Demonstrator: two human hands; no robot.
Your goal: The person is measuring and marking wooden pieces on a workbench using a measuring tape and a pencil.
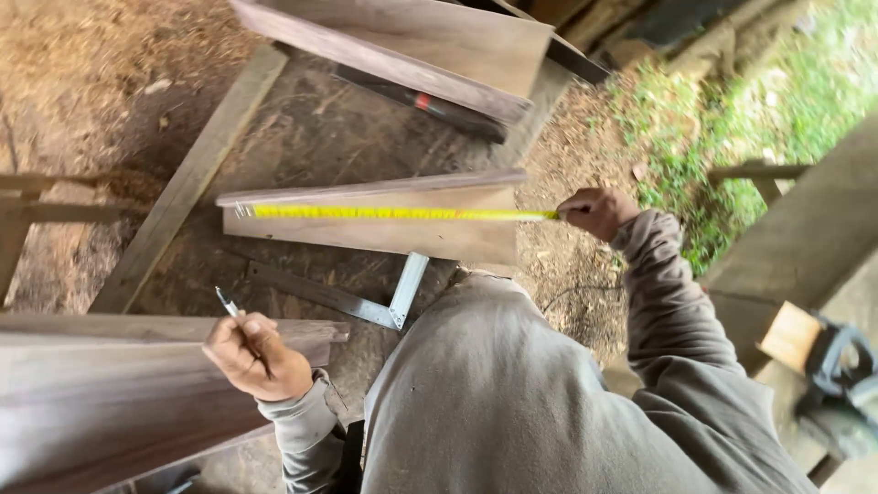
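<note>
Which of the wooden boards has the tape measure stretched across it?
The middle board: the yellow tape measure runs along it to the right hand. The others carry none.

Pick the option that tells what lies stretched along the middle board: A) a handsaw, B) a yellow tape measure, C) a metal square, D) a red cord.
B: a yellow tape measure runs along the middle board, hooked at its far end and pulled taut by the right hand, while the left hand holds a pencil and the metal square lies on the bench below the board.
</note>
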